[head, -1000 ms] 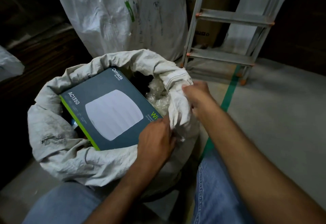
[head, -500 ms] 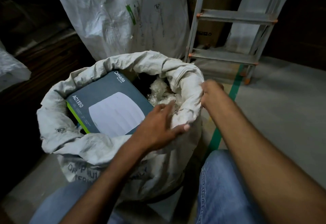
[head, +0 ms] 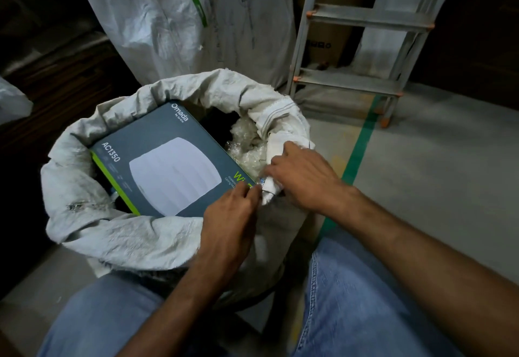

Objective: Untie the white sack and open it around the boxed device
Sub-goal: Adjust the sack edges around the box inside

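The white sack point(head: 112, 233) stands on the floor point(head: 435, 174) between the person's knees. Its mouth is open and its rim is rolled down into a thick collar. The boxed device point(head: 168, 168) lies tilted inside that collar, a dark grey carton with a green edge, its printed face up. Crumpled bubble wrap point(head: 247, 143) fills the gap beside the box's right edge.

Both hands meet at the near right part of the rim, just beside the box's near right corner. The right hand point(head: 303, 179) comes in from the right with its fingers point(head: 278, 164) curled over a bunched twist of sack cloth, grasping it. The left hand point(head: 227, 224) reaches up from below, and its fingers point(head: 247, 191) pinch the lower end of the same twist, partly covering the box's corner. A thin dark thread shows at the twist. It may be a tie, but the view is too small to tell.

Behind the sack a larger pale sack point(head: 168, 13) leans upright, with a metal stepladder point(head: 365, 16) to its right. A green tape line point(head: 359, 148) runs along the floor.
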